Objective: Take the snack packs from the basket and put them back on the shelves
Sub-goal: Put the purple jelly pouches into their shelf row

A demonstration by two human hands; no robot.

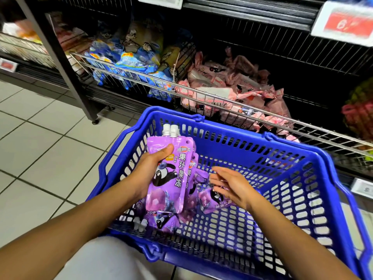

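Reaching into the blue basket [314, 158], your right hand [230, 184] hovers, fingers loosely spread, just above a purple pouch [210, 201] lying crosswise, long axis left-right. Your left hand [149, 172] grips upright stacked pouches [169, 178], spouts toward the shelves [252, 114]. Right hand is nearer.
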